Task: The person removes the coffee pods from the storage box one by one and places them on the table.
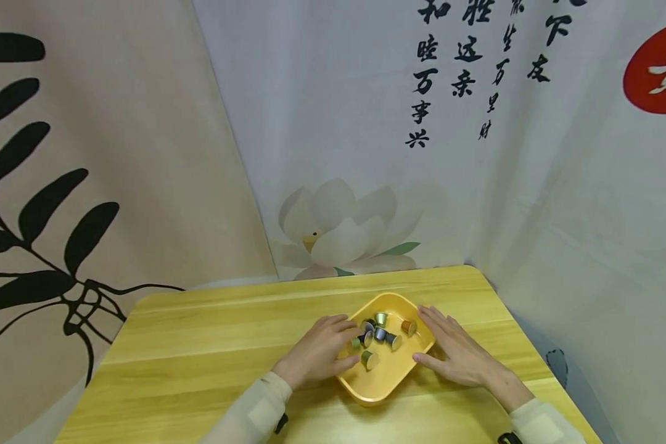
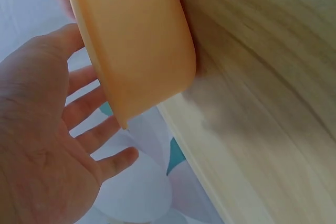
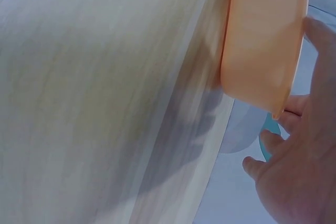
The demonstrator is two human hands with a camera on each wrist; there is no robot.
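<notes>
A yellow plastic tray [image 1: 387, 371] with rounded corners stands on the table in the head view. Inside lie several coffee capsules: a brown one [image 1: 408, 327] near the right wall, a gold-green one [image 1: 369, 360] towards the front, and a dark cluster around a blue one [image 1: 380, 334]. My left hand [image 1: 323, 350] is at the tray's left side, its extended fingers reaching over the rim. On the right, my right hand [image 1: 459, 357] touches the rim with fingers spread and thumb apart. Both wrist views show the tray's smooth outer wall [image 2: 139, 40] beside the outstretched fingers.
The wooden table [image 1: 211, 345] has a far edge close to a printed cloth backdrop [image 1: 344, 123]. Another cloth [image 1: 599, 216] hangs at the right, beside the table's right edge. Cream sleeves [image 1: 255, 410] cover both forearms.
</notes>
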